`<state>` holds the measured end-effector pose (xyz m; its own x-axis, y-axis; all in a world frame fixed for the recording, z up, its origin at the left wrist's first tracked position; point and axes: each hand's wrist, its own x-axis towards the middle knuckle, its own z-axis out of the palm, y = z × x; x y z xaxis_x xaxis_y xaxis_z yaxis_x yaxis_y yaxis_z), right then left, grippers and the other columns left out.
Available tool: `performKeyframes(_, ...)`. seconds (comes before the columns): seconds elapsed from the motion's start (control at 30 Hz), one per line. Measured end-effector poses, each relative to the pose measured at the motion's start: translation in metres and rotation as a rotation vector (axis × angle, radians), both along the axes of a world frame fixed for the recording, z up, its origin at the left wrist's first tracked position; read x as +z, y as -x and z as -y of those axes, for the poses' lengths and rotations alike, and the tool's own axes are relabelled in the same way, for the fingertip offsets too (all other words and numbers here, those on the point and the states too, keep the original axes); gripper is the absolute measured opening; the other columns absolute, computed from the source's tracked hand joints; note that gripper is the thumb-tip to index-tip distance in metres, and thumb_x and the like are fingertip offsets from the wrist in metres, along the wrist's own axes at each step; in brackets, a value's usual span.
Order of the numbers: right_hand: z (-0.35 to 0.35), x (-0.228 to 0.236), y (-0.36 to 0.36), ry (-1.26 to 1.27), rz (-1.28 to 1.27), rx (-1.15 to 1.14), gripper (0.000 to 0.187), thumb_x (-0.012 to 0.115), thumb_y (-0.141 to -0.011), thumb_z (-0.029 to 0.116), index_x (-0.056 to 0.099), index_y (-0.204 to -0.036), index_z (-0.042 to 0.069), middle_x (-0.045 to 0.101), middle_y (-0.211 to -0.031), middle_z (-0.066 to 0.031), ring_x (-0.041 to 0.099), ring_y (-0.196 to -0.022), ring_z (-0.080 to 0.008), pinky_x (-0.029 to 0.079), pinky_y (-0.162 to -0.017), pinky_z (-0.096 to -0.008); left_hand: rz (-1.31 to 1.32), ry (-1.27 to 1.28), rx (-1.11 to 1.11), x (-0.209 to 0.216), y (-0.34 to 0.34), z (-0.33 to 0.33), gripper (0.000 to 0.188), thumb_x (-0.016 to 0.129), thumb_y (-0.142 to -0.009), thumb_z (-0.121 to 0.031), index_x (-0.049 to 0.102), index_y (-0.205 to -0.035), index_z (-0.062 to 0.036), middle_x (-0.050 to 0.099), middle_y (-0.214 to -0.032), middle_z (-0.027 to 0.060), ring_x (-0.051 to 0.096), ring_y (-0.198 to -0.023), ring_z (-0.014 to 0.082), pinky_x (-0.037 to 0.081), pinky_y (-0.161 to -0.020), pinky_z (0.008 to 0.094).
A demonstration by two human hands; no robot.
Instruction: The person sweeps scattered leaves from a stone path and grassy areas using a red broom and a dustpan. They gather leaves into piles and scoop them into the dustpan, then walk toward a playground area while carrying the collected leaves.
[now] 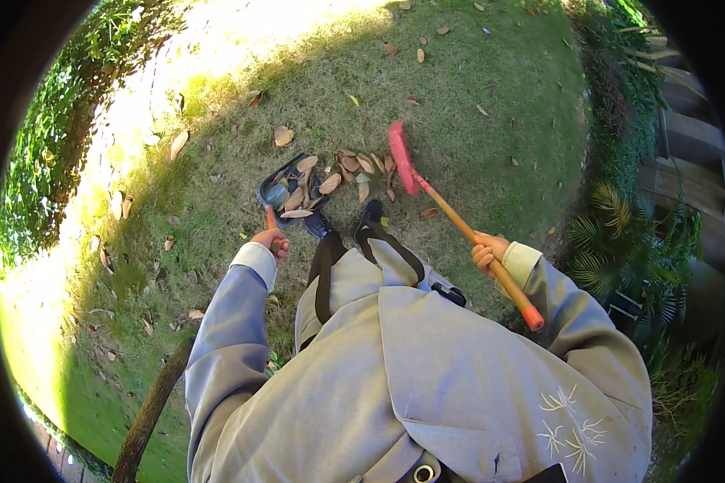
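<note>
My left hand [273, 242] is closed round the orange handle of a dark dustpan [263, 193], which rests on the grass in front of my left foot. Several brown dry leaves [296, 199] lie in the pan, some over its edge. A small heap of leaves [351, 163] sits on the ground just right of it. In my right hand [488, 253] is the wooden stick of a broom [447, 213] with an orange end. Its red head [402, 158], a little blurred, is to the right of the heap, close to the outermost leaves.
Loose leaves [283, 135] are scattered over the lawn [459, 88]. My dark shoes [369, 219] stand right behind the pan and heap. A brown trunk or pole [153, 414] rises at the lower left. Shrubs [44, 161] border the left, palms [612, 241] and steps [693, 177] the right.
</note>
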<state>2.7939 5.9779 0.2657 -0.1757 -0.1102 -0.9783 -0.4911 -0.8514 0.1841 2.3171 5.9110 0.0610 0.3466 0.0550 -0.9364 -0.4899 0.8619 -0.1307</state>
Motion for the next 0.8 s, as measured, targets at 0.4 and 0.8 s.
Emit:
performKeyframes(0.4, -0.038, 0.077, 0.143, -0.093, -0.184, 0.672, 0.056, 0.037, -0.086, 0.015, 0.01, -0.132, 0.034, 0.033, -0.06, 0.0027, 0.031, -0.044, -0.0028, 0.029, -0.035, -0.0162, -0.057, 0.058, 0.351, 0.032, -0.018, -0.05, 0.02, 0.047, -0.073, 0.002, 0.043, -0.09, -0.0071, 0.042, -0.064, 0.0046, 0.044, -0.05, 0.0133, 0.039, -0.038, 0.0185)
performKeyframes(0.8, -0.098, 0.097, 0.089, -0.774, 0.404, 1.807, 0.059, 0.044, -0.081, 0.018, 0.015, -0.133, 0.024, 0.056, -0.07, -0.024, 0.058, -0.058, -0.0315, 0.048, -0.056, -0.0382, 0.504, -0.325, 0.738, 0.095, 0.009, -0.194, 0.008, 0.041, -0.075, -0.002, 0.034, -0.072, -0.0035, 0.036, -0.058, 0.0005, 0.035, -0.048, 0.009, 0.033, -0.042, 0.0203)
